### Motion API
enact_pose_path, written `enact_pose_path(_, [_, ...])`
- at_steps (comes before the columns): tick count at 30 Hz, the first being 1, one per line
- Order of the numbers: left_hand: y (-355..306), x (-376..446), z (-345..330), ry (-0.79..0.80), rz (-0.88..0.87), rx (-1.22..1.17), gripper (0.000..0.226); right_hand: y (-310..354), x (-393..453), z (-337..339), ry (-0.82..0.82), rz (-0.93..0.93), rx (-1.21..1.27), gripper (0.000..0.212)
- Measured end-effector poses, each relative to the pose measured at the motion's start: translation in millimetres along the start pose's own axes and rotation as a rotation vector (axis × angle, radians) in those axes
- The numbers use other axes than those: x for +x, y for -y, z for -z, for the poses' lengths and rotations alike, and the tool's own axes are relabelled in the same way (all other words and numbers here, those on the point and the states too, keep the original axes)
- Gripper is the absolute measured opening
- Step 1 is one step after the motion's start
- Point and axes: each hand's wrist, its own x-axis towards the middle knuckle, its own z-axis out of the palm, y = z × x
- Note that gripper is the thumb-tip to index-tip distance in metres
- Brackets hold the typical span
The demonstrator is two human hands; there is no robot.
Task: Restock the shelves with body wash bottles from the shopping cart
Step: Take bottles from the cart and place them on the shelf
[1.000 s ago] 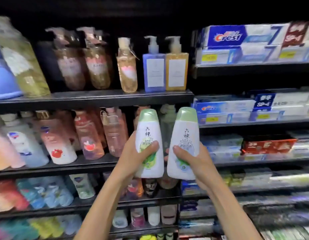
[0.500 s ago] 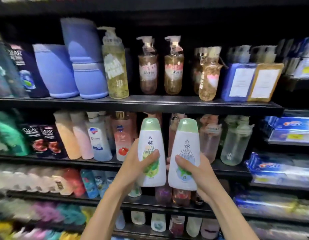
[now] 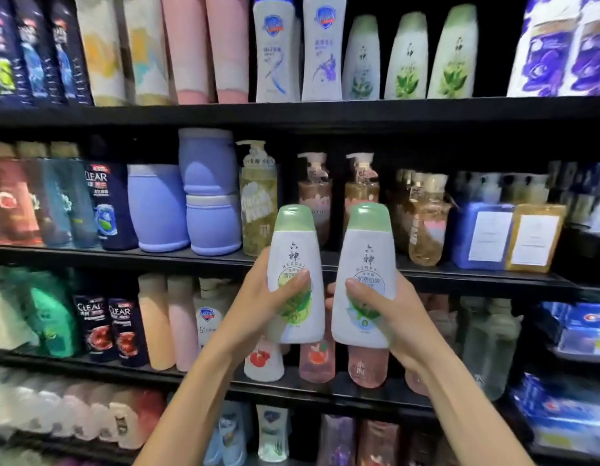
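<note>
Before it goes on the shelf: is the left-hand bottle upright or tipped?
Upright: the bottle in the left hand has its green cap on top.

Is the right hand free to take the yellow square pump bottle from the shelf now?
Probably not: the right hand already grips a white green-capped bottle. The yellow pump bottle itself stands unblocked at the shelf front.

Black store shelves [image 3: 325, 111] carry rows of toiletries. On the top shelf, toward its left end, stand dark shampoo bottles [image 3: 33, 52], then pink bottles [image 3: 204, 45]. On the shelf below, two periwinkle tubs [image 3: 209, 191] are stacked beside a single periwinkle tub [image 3: 157, 206]; clear pump bottles [image 3: 258, 200] stand just right of the stack. Near that shelf's right end a blue square bottle [image 3: 482, 235] touches an amber one [image 3: 534, 238]. Blue toothpaste boxes [image 3: 581, 334] fill the lower right.
</note>
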Motion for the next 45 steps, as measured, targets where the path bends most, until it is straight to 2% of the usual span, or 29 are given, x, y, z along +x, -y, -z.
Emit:
enact_pose_path(3, [-21.1,25.8,-0.7,0.012,-0.063,0.004,0.044,29.3,18.0,-3.1,0.016,0.082,0.001,0.059])
enact_pose_path(6, [-44.3,53.5,-6.9,0.03,-0.122,0.012,0.046,57.0,33.8,-1.8,0.036,0.15,0.017,0.051])
enact_pose_path(9, [-70.1,84.2,-17.0,0.033,-0.181,0.042,0.039,83.6,47.8,5.1,0.01,0.222,0.027,0.043])
enact_pose_path(12, [-102.4,115.1,-26.8,0.038,-0.253,0.07,0.044,112.0,61.4,17.6,-0.013,0.274,0.001,0.047])
enact_pose_path(15, [-137.0,139.9,-39.4,0.135,-0.332,0.048,0.052,141.9,72.8,32.9,-0.035,0.292,-0.014,0.052])
enact_pose_path(20, [-183.8,188.0,-73.0,0.18,-0.464,0.039,0.047,179.7,84.9,54.4,-0.057,0.317,-0.009,0.051])
enact_pose_path(29, [-192.2,244.9,-116.3,0.092,-0.48,0.13,0.041,199.9,81.6,88.0,-0.085,0.315,-0.027,0.051])
enact_pose_path(34, [-183.2,264.5,-120.9,0.054,-0.412,0.183,0.038,209.6,77.3,110.0,-0.139,0.31,-0.047,0.048])
enact_pose_path(41, [-183.0,280.7,-123.9,0.197,-0.254,0.213,0.037,216.4,78.5,116.3,-0.14,0.308,-0.04,0.045])
enact_pose_path(45, [-184.1,287.5,-126.8,0.217,-0.23,0.371,0.038,215.9,79.6,113.4,-0.128,0.309,-0.03,0.044])
